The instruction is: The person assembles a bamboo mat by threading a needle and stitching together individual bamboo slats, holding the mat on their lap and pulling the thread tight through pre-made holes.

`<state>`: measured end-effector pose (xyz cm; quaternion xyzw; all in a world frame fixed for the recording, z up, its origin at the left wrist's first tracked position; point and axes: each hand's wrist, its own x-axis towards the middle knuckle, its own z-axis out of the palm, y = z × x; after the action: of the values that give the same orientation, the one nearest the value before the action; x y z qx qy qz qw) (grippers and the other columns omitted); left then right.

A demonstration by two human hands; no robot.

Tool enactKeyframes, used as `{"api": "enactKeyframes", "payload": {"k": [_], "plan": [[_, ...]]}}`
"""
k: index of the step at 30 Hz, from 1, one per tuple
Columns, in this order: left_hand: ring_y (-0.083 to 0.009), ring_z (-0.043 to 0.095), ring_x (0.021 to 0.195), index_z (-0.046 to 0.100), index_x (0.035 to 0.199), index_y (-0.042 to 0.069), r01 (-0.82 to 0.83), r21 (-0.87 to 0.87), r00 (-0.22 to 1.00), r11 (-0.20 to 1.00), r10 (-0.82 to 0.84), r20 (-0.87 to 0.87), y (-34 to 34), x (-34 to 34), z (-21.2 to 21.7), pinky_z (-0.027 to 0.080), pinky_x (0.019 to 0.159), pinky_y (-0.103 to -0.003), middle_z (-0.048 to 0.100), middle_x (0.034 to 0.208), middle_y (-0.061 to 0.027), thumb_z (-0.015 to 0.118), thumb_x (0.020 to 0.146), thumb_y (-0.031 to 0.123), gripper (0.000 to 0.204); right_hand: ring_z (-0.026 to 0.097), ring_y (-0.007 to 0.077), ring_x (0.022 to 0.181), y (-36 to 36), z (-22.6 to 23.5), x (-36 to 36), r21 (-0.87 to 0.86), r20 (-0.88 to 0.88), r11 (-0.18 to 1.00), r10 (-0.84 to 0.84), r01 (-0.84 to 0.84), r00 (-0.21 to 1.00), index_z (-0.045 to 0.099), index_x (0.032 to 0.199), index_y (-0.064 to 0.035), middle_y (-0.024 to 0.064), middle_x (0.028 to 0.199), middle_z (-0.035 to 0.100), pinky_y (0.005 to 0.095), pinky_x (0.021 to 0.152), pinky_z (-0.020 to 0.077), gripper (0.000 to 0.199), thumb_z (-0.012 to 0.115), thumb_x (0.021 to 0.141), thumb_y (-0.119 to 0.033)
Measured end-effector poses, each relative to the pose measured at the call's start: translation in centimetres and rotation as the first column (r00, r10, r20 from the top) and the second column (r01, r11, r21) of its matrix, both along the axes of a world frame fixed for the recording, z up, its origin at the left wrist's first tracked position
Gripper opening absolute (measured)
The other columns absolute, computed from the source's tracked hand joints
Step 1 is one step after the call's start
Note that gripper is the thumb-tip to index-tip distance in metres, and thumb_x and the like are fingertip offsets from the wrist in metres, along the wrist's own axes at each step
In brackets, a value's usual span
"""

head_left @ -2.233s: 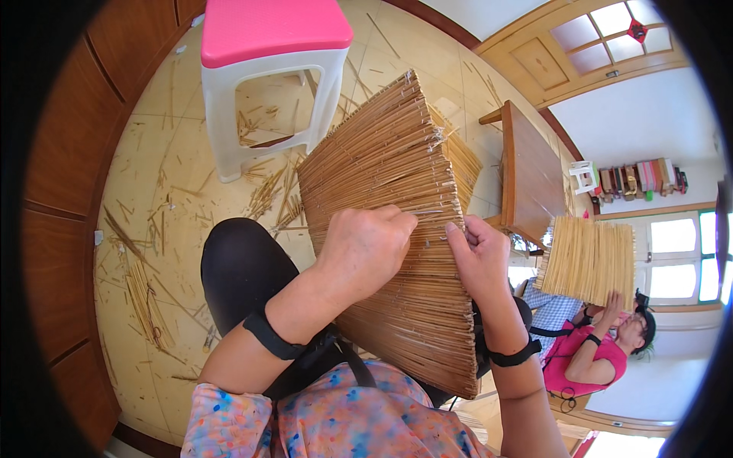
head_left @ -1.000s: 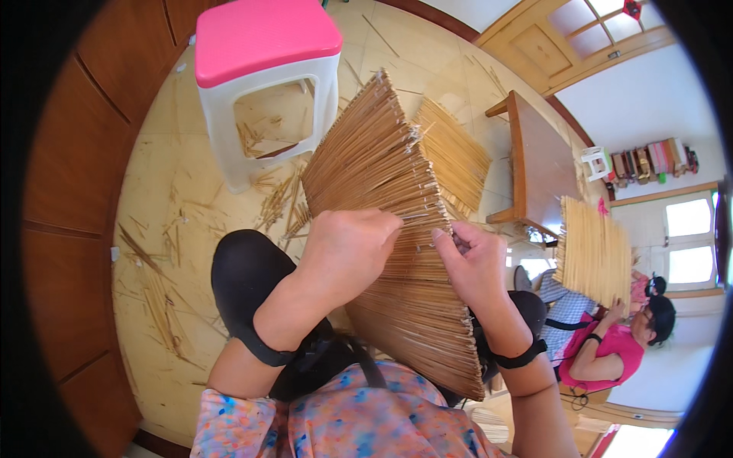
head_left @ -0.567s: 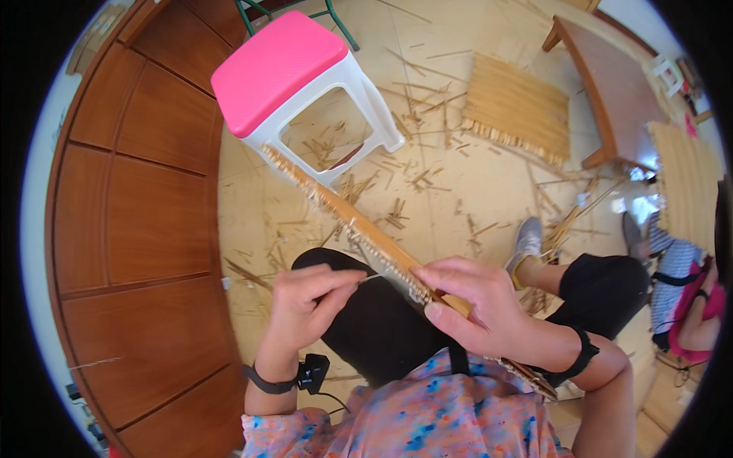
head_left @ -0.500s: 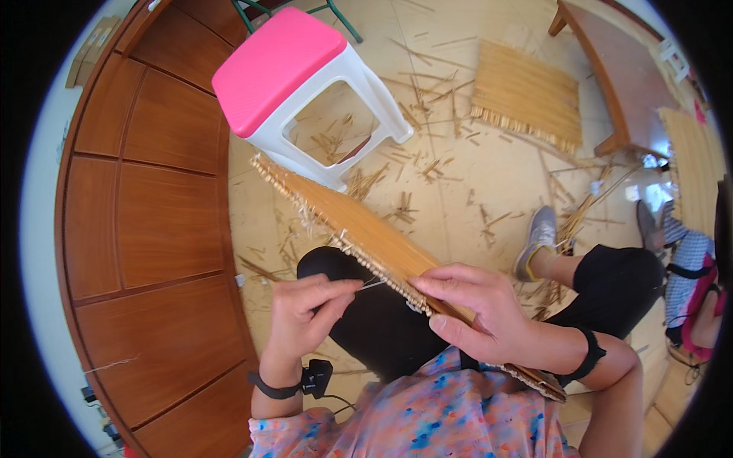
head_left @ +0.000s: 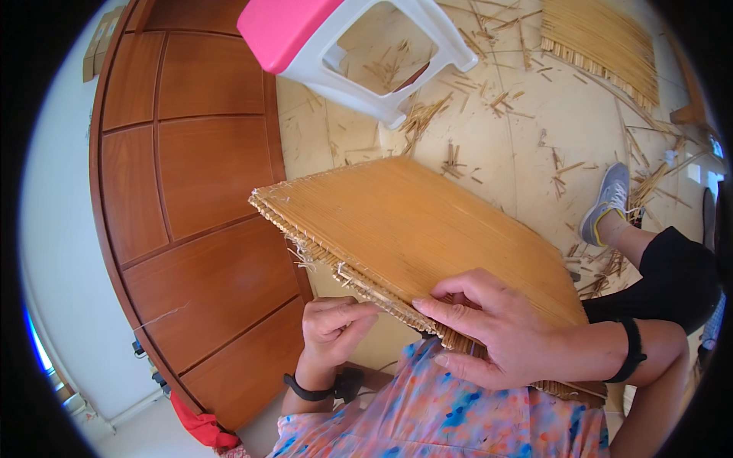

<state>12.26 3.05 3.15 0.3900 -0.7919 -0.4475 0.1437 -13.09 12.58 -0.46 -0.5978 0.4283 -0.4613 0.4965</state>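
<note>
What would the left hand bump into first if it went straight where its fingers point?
Probably the edge of the straw mat, just ahead of the left hand, though depth there is hard to tell.

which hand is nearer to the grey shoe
The right. The right hand holds the straw mat below and left of the grey shoe in view; the left hand is much farther left, by the mat's near edge.
</note>
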Motion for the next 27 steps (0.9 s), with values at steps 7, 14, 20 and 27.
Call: {"api": "enactKeyframes", "payload": {"k": [7,14,20,27], "plan": [[-0.0169,0.054,0.047,0.071,0.085,-0.002,-0.002,-0.036,1.000,0.999,0.002,0.022,0.8,0.8,0.2,0.039,0.045,-0.027,0.054,0.056,-0.0068,0.067,0.074,-0.009,0.014,0.055,0.0347,0.101,-0.1,0.4,0.2,-0.001,-0.010,0.996,0.089,-0.089,0.996,0.053,0.129,0.0026,0.0192,0.113,0.050,0.0417,0.088,0.0477,0.061,0.071,0.076,-0.023],[-0.0182,0.059,0.050,0.071,0.085,-0.002,-0.034,0.006,0.999,0.999,0.034,-0.006,1.2,1.1,-0.1,0.042,0.047,-0.027,0.060,0.061,-0.0091,0.068,0.074,-0.011,0.015,0.055,0.0346,0.100,-0.1,0.2,0.2,-0.040,-0.019,0.995,0.094,-0.094,0.995,0.054,0.125,0.0048,0.0190,0.111,0.049,0.0421,0.089,0.0479,0.061,0.070,0.074,-0.024],[-0.0191,0.068,0.063,0.072,0.085,-0.003,-0.100,0.115,0.995,0.988,0.102,-0.011,1.5,0.9,-0.3,0.051,0.057,-0.026,0.070,0.074,-0.0116,0.068,0.075,-0.011,0.013,0.055,0.0340,0.096,0.0,0.3,-0.3,-0.054,-0.018,0.995,0.081,-0.082,0.997,0.055,0.124,0.0058,0.0189,0.110,0.050,0.0416,0.087,0.0490,0.061,0.070,0.073,-0.023],[-0.0197,0.069,0.067,0.073,0.084,-0.002,-0.108,0.113,0.993,0.988,0.113,-0.044,1.2,0.7,-0.9,0.052,0.061,-0.027,0.072,0.077,-0.0110,0.069,0.074,-0.010,0.013,0.056,0.0338,0.095,-0.2,0.2,0.1,-0.055,-0.023,0.996,0.067,-0.068,0.997,0.055,0.124,0.0060,0.0188,0.109,0.050,0.0418,0.085,0.0496,0.061,0.071,0.073,-0.023]]}}
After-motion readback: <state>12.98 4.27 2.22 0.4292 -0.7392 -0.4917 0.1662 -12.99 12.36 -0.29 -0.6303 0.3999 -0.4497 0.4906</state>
